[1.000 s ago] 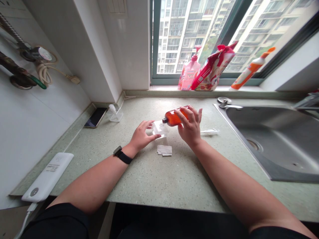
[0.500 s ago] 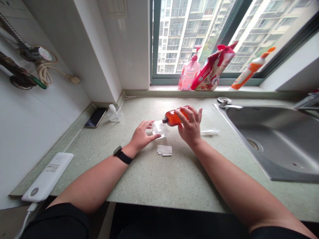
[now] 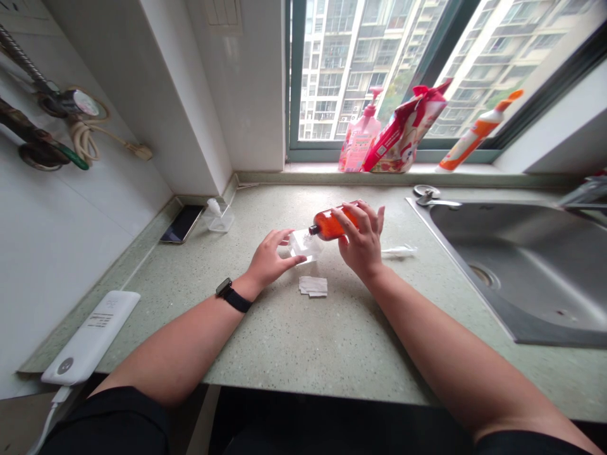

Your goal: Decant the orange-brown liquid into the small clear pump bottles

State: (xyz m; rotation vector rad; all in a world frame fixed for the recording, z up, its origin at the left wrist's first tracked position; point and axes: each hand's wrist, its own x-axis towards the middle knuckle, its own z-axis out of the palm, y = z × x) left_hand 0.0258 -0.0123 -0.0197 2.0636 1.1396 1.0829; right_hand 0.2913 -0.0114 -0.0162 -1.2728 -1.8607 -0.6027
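My right hand (image 3: 363, 243) is wrapped round an amber bottle (image 3: 329, 224), tipped on its side with its uncapped dark neck pointing left. That neck rests at or just over the mouth of a clear square bottle (image 3: 303, 246) on the counter. Thumb and fingers of my left hand (image 3: 272, 258) hold the clear bottle from its left side. Whether liquid is flowing between the two is too small to tell. A folded white tissue (image 3: 313, 286) lies just in front of the clear bottle. To the right of my right hand is a clear and white pump top (image 3: 401, 251).
Back left on the speckled counter (image 3: 303, 344) are a phone (image 3: 183, 224) and a small clear pump bottle (image 3: 219, 218). A white power bank (image 3: 92, 338) lies at the left edge. The steel sink (image 3: 531, 272) is at right. A pink pump bottle (image 3: 359, 142) and red bag (image 3: 408, 133) stand on the sill.
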